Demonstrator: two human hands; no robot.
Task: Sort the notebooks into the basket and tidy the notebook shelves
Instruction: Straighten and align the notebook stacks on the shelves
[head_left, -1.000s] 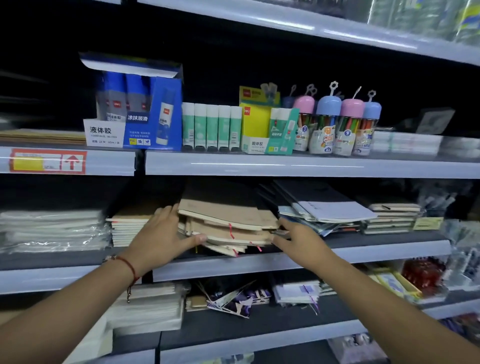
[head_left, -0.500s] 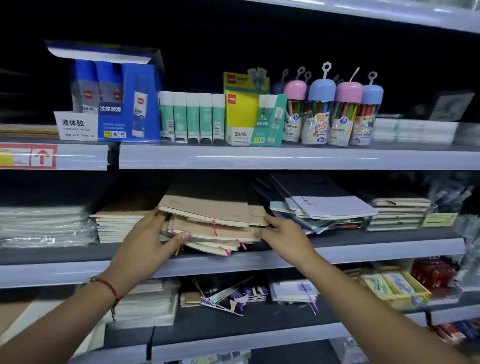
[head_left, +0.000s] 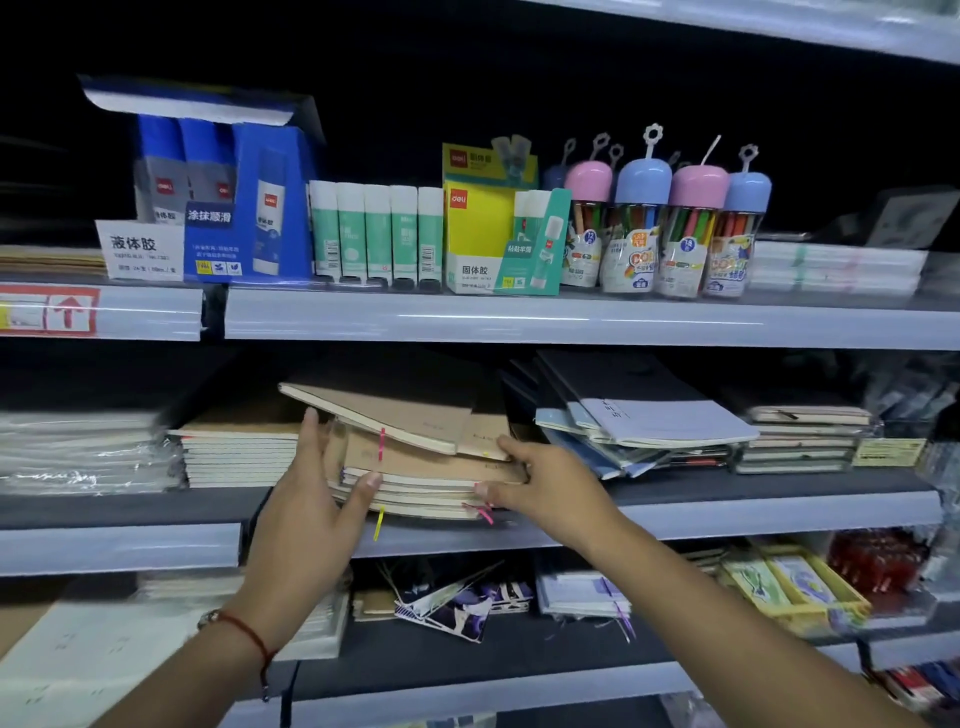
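On the middle grey metal shelf (head_left: 779, 512), at far left, lies a stack of plastic-wrapped white paper pads (head_left: 78, 452). Just beside it sits a neat pile of tan-covered notebooks (head_left: 239, 449). The left hand (head_left: 311, 512), a red string bracelet (head_left: 249, 631) on its wrist, clasps the left end of a messy stack of kraft-brown notebooks (head_left: 426, 467), thumb on the front edges and fingers along the side. The top books of that stack lie skewed and tilted, with pink and yellow ribbon markers hanging out the front. The right hand (head_left: 550, 491) grips the stack's right front corner, fingers curled on top, thumb underneath. Further right, a slumped heap of dark and pale-blue notebooks (head_left: 639, 421) leans toward a small squared pile of cream notebooks (head_left: 805, 439). On the shelf above stand a blue glue box (head_left: 244, 208), green-and-white glue sticks (head_left: 376, 234) and dome-capped tubs of coloured pens (head_left: 670, 228).
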